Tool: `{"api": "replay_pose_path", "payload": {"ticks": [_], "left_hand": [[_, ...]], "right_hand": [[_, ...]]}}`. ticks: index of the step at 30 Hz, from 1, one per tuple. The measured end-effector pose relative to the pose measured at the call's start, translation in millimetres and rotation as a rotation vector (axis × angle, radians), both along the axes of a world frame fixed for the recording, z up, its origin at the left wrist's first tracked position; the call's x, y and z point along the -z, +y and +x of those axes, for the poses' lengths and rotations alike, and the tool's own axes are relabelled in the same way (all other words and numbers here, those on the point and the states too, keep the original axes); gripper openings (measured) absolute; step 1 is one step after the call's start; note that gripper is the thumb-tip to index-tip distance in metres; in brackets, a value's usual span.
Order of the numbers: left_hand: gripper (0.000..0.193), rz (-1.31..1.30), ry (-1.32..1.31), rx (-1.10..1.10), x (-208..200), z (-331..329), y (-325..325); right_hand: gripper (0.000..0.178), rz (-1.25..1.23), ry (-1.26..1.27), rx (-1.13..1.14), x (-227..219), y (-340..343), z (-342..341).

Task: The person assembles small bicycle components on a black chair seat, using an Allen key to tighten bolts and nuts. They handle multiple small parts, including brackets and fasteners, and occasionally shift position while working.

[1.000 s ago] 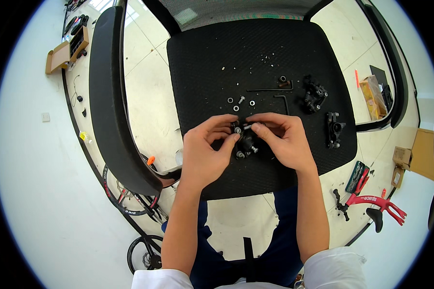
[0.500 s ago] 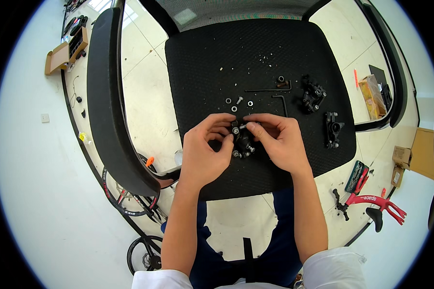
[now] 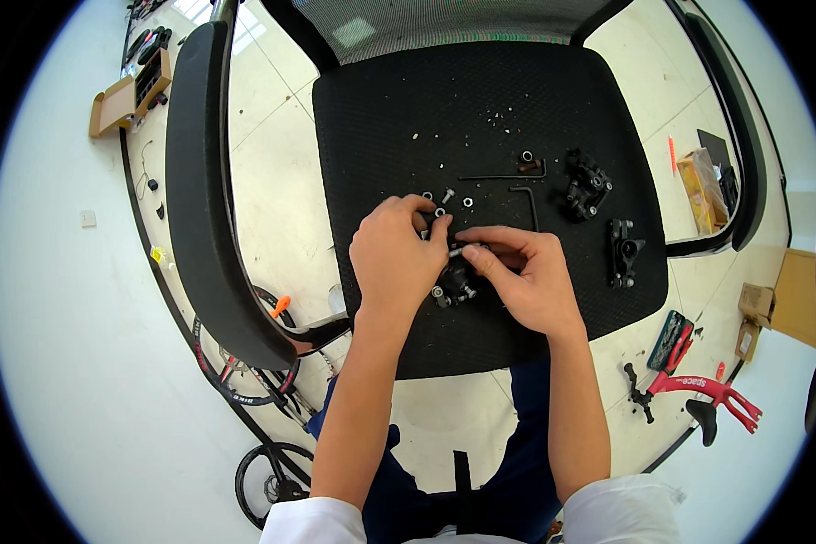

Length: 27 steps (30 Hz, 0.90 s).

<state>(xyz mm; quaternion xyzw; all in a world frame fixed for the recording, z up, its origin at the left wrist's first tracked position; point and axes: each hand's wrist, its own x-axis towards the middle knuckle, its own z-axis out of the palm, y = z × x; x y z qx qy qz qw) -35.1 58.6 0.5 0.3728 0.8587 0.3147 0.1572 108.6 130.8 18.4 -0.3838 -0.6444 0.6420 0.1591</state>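
My left hand (image 3: 397,263) and right hand (image 3: 526,281) met over a black part (image 3: 453,279) that lay on the chair seat (image 3: 381,118), near its front edge. The left hand was curled closed over the part's left end, fingers wrapped down on it. The right hand's thumb and forefinger were pinched narrow on a small silver bolt (image 3: 456,251), held at the part's top, just right of the left fingertips. Loose washers (image 3: 444,196) lay just beyond the left fingers, apart from them. Two hex keys (image 3: 517,186) lay farther out, beyond the right hand, not touching either hand. Right of the right hand, well apart, two more black parts (image 3: 587,184) rested on the seat, one behind the other. Far right of the grip, off the seat on the floor, lay a red frame (image 3: 707,390). Left of the left forearm, on the floor below the armrest (image 3: 199,199), a wheel (image 3: 245,381) showed partly.
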Motion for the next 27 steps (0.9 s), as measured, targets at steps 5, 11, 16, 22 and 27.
{"api": "replay_pose_path", "payload": {"ticks": [5, 11, 16, 22, 27], "left_hand": [[0.014, 0.090, -0.075, 0.024, 0.8, -4.2, -3.7], [0.018, 0.312, -0.453, 0.168, -3.3, -12.3, -33.3], [0.019, 0.277, -0.496, 0.184, -10.4, -7.0, -31.9], [0.020, 0.354, -0.272, 0.240, -8.5, -1.6, -28.3], [0.025, 0.354, -0.236, 0.299, -22.4, -8.5, -23.4]], "right_hand": [[0.022, -0.018, 0.032, 0.012, 0.3, 0.5, 1.4], [0.021, -0.037, 0.063, 0.047, 2.3, -0.6, -0.5], [0.021, -0.018, 0.061, 0.076, 3.7, -2.4, -4.1], [0.022, 0.069, 0.041, 0.064, 3.8, -7.0, -8.9], [0.021, 0.019, 0.021, 0.097, 5.6, -5.4, -6.5]]}}
